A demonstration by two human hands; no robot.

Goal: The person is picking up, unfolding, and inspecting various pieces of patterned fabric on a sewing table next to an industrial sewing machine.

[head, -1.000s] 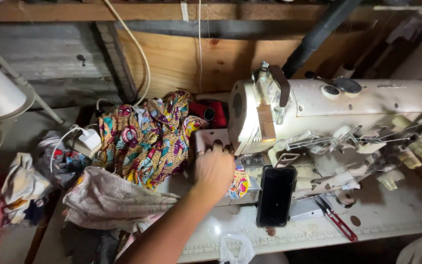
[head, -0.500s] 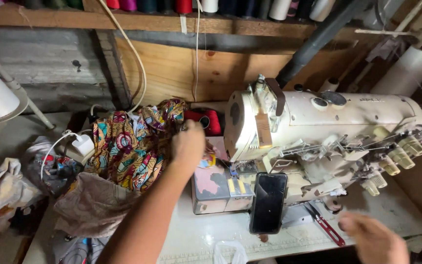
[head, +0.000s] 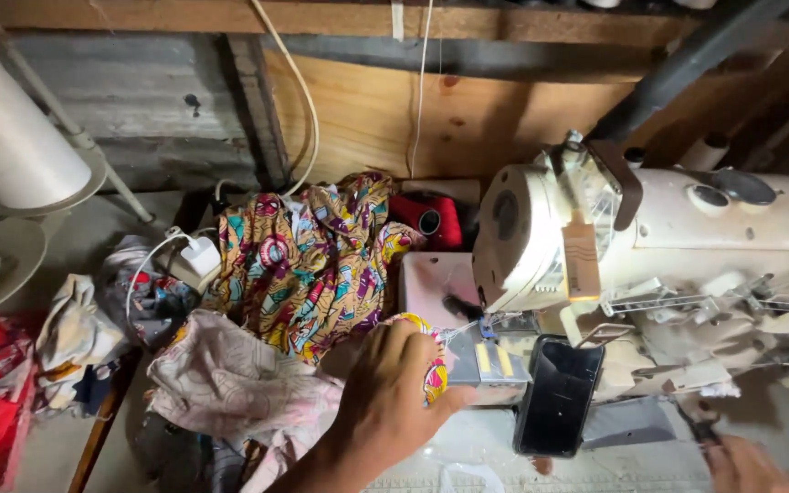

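Your left hand (head: 390, 402) grips a small bright cloth scrap (head: 431, 361) beside the sewing machine (head: 650, 237), phone (head: 559, 394) propped just right of it, patterned fabric (head: 308, 260) heaped behind, your right hand (head: 746, 466) barely in view, grip unclear.

Dark blank phone screen (head: 559, 395) propped below sewing machine; tan label (head: 581, 261) on machine front.

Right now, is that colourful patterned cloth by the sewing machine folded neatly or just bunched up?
Bunched up. The colourful patterned cloth lies in a crumpled heap with loose folds, left of the sewing machine, behind the left hand.
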